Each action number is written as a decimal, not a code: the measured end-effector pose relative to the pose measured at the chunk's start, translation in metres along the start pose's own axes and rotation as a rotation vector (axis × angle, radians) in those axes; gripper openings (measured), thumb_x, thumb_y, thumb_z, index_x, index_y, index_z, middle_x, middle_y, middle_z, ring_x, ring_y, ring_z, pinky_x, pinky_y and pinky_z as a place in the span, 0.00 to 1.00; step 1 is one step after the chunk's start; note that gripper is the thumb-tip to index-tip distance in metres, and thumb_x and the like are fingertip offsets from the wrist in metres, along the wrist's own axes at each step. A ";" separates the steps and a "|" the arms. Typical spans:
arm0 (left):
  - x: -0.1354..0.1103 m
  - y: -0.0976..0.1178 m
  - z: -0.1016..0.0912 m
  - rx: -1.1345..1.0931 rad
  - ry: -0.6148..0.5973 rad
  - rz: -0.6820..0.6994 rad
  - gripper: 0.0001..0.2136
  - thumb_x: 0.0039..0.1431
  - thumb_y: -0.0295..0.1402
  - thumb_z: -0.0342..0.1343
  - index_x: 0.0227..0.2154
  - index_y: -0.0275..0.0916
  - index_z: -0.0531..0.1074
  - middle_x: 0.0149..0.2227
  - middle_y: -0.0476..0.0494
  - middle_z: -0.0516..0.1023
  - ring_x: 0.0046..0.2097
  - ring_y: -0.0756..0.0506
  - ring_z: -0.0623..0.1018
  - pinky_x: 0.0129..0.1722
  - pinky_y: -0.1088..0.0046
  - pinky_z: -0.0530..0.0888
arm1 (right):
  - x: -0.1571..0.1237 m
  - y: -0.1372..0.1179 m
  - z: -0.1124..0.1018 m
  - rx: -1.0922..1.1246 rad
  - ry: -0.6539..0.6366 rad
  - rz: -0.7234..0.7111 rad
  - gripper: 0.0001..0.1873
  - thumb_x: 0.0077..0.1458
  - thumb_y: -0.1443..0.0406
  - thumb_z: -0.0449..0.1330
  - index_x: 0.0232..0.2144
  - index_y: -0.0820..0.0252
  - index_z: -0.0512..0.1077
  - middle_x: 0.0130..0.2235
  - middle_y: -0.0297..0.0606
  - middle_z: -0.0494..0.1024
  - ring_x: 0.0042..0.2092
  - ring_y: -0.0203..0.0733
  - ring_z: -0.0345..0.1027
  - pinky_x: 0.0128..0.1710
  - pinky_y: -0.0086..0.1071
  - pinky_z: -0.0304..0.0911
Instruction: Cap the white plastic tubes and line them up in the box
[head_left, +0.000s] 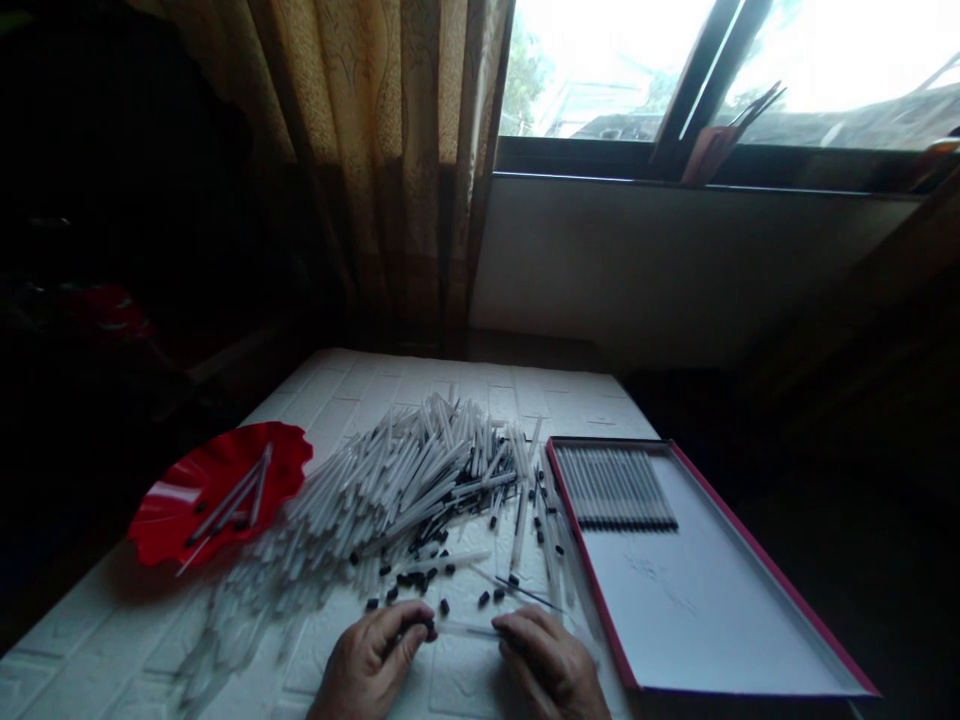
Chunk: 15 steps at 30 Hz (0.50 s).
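At the near edge of the table, a clear pen barrel [466, 629] spans the gap between my two hands. My left hand [375, 655] pinches a small black plug [429, 625] at the barrel's left end. The right-hand end sits in the closed fingers of my right hand [553, 660]; a dark length, perhaps the refill, shows by the fingertips. Just beyond lie loose black plugs [416, 580] and a thin dark refill [529, 592]. A large heap of clear pen barrels [390, 480] fills the middle of the table.
On the right stands a shallow pink-edged box lid [720, 600] with a row of black-tipped pens [619, 490] at its far end. A red wavy-rimmed bowl [176, 500] at the left holds a few pen parts. The white brick-patterned table [585, 385] ends below a window.
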<state>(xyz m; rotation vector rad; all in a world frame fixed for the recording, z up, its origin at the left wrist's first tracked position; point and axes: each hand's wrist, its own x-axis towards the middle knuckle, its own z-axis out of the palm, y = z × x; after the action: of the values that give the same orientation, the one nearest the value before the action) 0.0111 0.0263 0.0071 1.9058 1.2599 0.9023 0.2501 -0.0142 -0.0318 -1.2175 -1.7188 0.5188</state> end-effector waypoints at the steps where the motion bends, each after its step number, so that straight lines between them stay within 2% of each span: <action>1: 0.000 0.001 0.000 -0.016 -0.016 -0.016 0.09 0.61 0.40 0.54 0.36 0.44 0.77 0.29 0.50 0.85 0.32 0.48 0.84 0.32 0.83 0.77 | 0.000 0.000 0.000 -0.006 0.001 0.001 0.11 0.61 0.63 0.54 0.43 0.50 0.74 0.34 0.38 0.78 0.34 0.40 0.74 0.33 0.28 0.69; 7: 0.001 0.007 -0.004 0.047 -0.072 0.008 0.06 0.57 0.30 0.55 0.35 0.46 0.75 0.30 0.53 0.83 0.32 0.49 0.82 0.32 0.83 0.76 | 0.000 0.000 0.000 -0.021 -0.017 -0.014 0.11 0.62 0.64 0.53 0.44 0.49 0.73 0.35 0.37 0.77 0.34 0.40 0.74 0.33 0.27 0.68; 12: 0.004 0.006 -0.004 0.064 -0.027 0.113 0.06 0.57 0.29 0.55 0.35 0.45 0.75 0.35 0.49 0.82 0.34 0.48 0.81 0.34 0.80 0.76 | 0.000 0.002 0.000 -0.044 -0.024 -0.035 0.11 0.62 0.64 0.53 0.44 0.50 0.72 0.35 0.37 0.77 0.34 0.39 0.74 0.33 0.27 0.69; 15: 0.003 0.002 -0.002 0.049 0.015 0.111 0.06 0.57 0.29 0.55 0.35 0.45 0.74 0.34 0.49 0.81 0.33 0.49 0.81 0.34 0.81 0.76 | -0.001 0.003 0.000 -0.057 -0.019 -0.057 0.11 0.63 0.63 0.52 0.44 0.51 0.72 0.35 0.38 0.78 0.34 0.39 0.74 0.33 0.27 0.69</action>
<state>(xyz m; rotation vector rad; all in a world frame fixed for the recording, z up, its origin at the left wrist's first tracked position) 0.0110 0.0286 0.0103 2.0282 1.2044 0.9515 0.2515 -0.0137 -0.0343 -1.2030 -1.7896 0.4513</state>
